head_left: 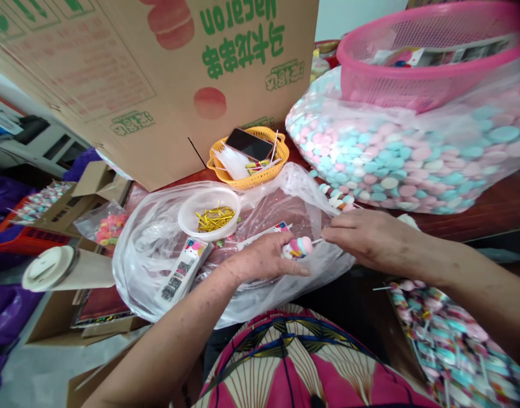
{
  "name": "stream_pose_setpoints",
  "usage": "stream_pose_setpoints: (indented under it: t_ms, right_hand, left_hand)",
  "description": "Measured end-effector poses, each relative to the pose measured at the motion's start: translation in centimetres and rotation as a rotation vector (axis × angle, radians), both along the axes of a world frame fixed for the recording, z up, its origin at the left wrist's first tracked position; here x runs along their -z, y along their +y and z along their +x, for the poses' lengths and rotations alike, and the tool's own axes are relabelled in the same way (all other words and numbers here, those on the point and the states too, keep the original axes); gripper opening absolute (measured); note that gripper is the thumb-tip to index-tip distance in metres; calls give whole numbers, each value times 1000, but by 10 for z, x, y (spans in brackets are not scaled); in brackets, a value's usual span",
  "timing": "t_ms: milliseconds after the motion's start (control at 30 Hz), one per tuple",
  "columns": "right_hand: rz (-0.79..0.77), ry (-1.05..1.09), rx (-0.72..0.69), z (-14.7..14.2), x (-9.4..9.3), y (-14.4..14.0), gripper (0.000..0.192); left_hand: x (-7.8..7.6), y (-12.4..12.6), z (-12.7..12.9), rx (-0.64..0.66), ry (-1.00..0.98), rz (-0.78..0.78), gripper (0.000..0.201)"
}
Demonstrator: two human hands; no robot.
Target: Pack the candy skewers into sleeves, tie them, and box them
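Note:
My left hand (264, 255) is closed around a candy skewer (301, 247) of pink, white and yellow pieces, held over the clear plastic bag. The skewer's thin white stick points right, and my right hand (364, 235) pinches near its end; the fingertips are partly hidden. Under and beside my left hand lie printed white labels, with a stack of them (181, 275) at the left. A white bowl (187, 212) holding gold twist ties (215, 218) sits behind my left wrist. More strung candies (339, 198) lie just beyond my right hand.
A yellow basket (243, 182) carries a phone (249, 144) and white sticks. Behind stands a large carton (158, 96). At right, a pink basket (408, 85) rests on a big bag of pastel candies (387, 164). Finished-looking skewers (459, 345) fill a box below. A lidded paper cup (85, 269) is left.

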State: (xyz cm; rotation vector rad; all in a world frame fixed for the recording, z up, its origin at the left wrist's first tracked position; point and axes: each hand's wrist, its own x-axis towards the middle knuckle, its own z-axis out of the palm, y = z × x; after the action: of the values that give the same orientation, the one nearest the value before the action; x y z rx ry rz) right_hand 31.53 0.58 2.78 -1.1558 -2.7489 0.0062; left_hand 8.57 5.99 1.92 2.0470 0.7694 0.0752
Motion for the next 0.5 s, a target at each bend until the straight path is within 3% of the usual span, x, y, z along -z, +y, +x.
stream_pose_setpoints:
  t_ms: [133, 267, 400, 500]
  right_hand:
    - [-126, -32, 102, 6, 5, -7, 21]
    - [-161, 29, 101, -5, 3, -8, 20]
    - [-131, -2, 46, -25, -1, -3, 19]
    - [-71, -53, 30, -30, -1, -1, 16]
  left_hand:
    - [3, -13, -7, -158, 223, 312, 37]
    - [6, -24, 4, -119, 329, 563, 33]
    - [4, -26, 21, -125, 340, 484, 35]
    - [-4, -20, 18, -132, 201, 335, 63]
